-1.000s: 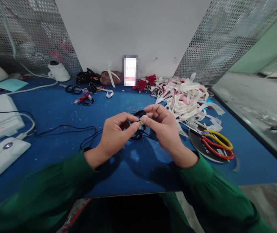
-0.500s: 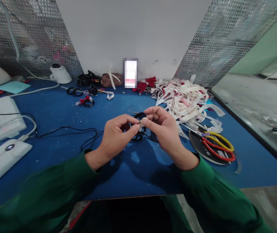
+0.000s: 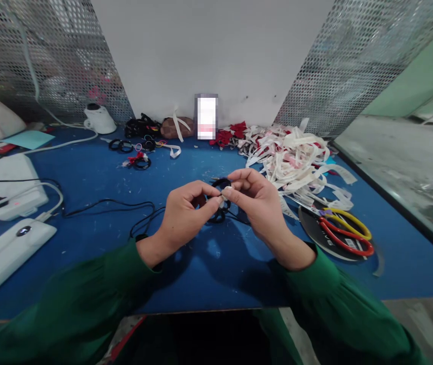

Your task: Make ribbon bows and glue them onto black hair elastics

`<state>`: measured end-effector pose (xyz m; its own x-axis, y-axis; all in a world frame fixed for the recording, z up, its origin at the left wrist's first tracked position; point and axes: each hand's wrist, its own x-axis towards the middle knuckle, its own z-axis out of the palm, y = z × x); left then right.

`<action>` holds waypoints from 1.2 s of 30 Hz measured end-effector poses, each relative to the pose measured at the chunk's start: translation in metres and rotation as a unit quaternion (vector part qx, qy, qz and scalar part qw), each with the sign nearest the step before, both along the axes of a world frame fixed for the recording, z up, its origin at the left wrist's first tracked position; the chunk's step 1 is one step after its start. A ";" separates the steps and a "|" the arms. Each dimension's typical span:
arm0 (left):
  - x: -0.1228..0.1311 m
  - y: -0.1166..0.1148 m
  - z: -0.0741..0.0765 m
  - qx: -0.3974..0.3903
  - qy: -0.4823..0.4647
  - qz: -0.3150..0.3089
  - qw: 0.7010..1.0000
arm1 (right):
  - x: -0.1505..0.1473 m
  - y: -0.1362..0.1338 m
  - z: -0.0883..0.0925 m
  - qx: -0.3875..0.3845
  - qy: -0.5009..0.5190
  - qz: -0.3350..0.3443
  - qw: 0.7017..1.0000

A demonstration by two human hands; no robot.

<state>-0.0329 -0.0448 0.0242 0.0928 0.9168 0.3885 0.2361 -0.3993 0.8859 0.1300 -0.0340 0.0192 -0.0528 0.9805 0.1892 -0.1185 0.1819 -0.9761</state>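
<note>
Above the middle of the blue table, the fingertips of my left hand (image 3: 189, 208) and my right hand (image 3: 256, 203) meet in a pinch. Between them is a black hair tie (image 3: 221, 183), its loops showing behind and below the fingers. My left thumb and forefinger are closed at its near side; my right thumb and forefinger press at the same spot from the right. The exact point of the pinch is mostly hidden by the fingers. A black cord (image 3: 144, 223) lies just left of my left hand.
White ribbon scraps (image 3: 296, 152) are heaped at the back right. Scissors (image 3: 347, 233) with red and yellow handles rest on a dark disc at right. More black hair ties (image 3: 140, 161) lie at the back left. A white power bank (image 3: 18, 248) and cables occupy the left.
The whole view has shifted slightly, so everything sits a little further right. Both hands keep their pinch on the hair tie, with only small finger movement.
</note>
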 end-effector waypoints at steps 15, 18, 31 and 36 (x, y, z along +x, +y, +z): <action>0.000 0.001 -0.002 0.006 -0.005 -0.007 1.000 | 0.000 0.000 0.000 -0.004 -0.005 -0.002 1.000; 0.000 0.001 -0.001 0.004 -0.005 -0.008 1.000 | 0.000 0.000 0.000 -0.002 -0.004 0.000 1.000; -0.001 0.002 -0.003 0.001 0.003 -0.008 1.000 | 0.000 0.001 -0.001 0.001 -0.013 0.000 1.000; -0.002 0.001 -0.001 -0.044 -0.037 -0.040 0.998 | 0.000 -0.001 0.002 -0.008 0.016 0.005 1.000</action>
